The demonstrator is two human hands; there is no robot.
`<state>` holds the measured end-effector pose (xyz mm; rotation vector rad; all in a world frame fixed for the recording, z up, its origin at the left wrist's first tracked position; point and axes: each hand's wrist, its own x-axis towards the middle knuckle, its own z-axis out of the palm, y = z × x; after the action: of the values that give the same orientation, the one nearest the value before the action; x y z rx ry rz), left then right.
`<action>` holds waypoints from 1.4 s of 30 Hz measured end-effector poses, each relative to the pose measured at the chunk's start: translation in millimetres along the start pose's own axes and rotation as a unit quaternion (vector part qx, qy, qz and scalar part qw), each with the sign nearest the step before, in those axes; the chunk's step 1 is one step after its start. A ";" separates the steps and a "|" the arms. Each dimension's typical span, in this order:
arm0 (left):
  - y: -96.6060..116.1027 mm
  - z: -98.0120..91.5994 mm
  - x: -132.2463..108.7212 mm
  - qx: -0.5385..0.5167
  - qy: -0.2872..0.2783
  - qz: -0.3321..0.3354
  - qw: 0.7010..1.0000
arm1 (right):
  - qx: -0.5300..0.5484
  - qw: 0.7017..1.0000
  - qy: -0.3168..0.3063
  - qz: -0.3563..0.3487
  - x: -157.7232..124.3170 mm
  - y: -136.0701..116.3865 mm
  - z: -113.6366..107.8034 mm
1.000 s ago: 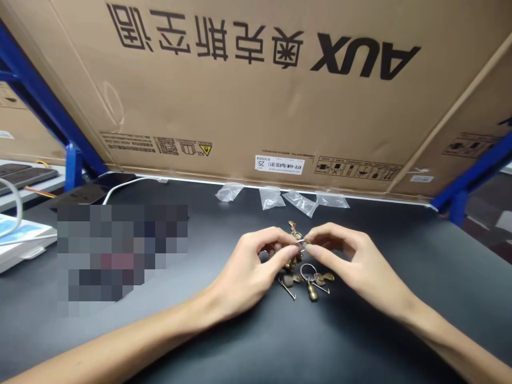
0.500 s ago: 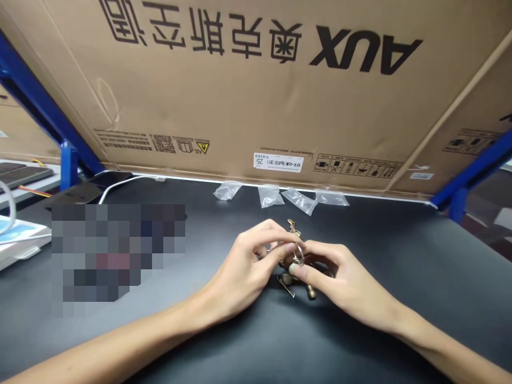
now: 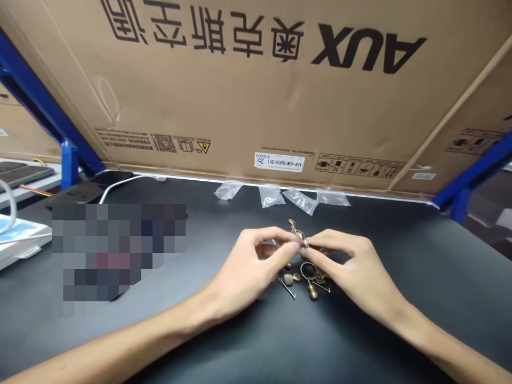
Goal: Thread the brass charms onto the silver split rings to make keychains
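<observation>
My left hand (image 3: 256, 261) and my right hand (image 3: 348, 261) meet at the fingertips over the dark table. Both pinch a small metal ring (image 3: 306, 244) between thumb and fingers; its detail is partly hidden by the fingertips. Beneath and between the hands lie brass-coloured keychain pieces. A larger key ring (image 3: 308, 271) lies flat there, with a gourd-shaped brass charm (image 3: 312, 290) at its near side. Left of it rests a rounded brass charm (image 3: 288, 279) beside a thin hooked metal piece (image 3: 288, 289). Behind the fingertips another brass charm (image 3: 292, 225) shows.
Several clear plastic bags (image 3: 272, 196) lie along the back edge of the black table (image 3: 256, 341). A large cardboard box (image 3: 240, 106) stands behind, between blue metal posts (image 3: 69, 165). A white cable (image 3: 120, 184) and a blurred-out area are at the left.
Both hands have shifted slightly, and the held ring now shows less between the fingertips. The larger key ring and charms beneath are more visible.
</observation>
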<state>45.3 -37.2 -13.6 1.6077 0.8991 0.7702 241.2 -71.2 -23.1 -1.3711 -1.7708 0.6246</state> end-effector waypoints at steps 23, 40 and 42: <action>-3.6 -5.0 6.8 -0.059 -0.055 -0.054 0.995 | -0.178 0.973 -0.005 -0.147 -7.8 6.2 3.6; -23.3 -16.7 9.3 0.429 0.055 0.413 0.801 | 0.080 0.982 -0.167 0.022 -5.8 -22.5 -7.2; -24.2 -24.1 12.7 0.450 0.034 0.406 0.794 | 0.130 0.970 -0.199 0.039 -3.8 -22.1 -10.3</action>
<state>27.3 -11.4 -32.1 2.9397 0.6035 1.0500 237.6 -82.1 -1.2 -1.1942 -1.8634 1.2000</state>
